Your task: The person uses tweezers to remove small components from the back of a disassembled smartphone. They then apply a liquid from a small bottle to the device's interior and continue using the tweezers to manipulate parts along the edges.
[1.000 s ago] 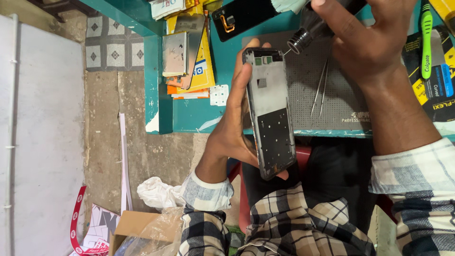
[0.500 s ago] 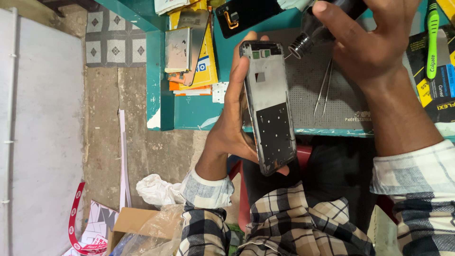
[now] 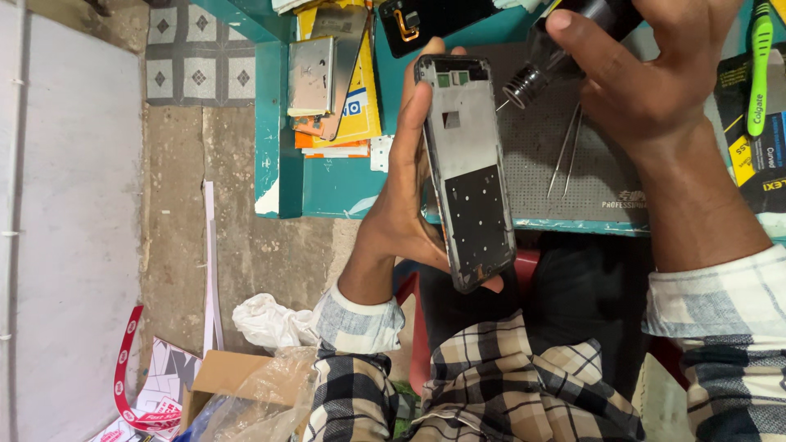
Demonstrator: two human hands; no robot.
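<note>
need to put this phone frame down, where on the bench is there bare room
Barest patch: the grey mat between the phone frame and tweezers. Some teal bench shows below the yellow packets. The far edge is crowded with parts, and the toothbrush side with packets.

Tweezers (image 3: 566,151): lying on the grey work mat (image 3: 540,176), right of centre.
Toothbrush (image 3: 760,65): green, lying at the far right.
Metal plates (image 3: 315,74): sitting on yellow packets (image 3: 360,115), far left of the teal table (image 3: 327,184).
Cardboard box (image 3: 217,376): sitting on the floor, near left.
Crumpled white cloth (image 3: 266,321): lying just beyond the box.
</note>
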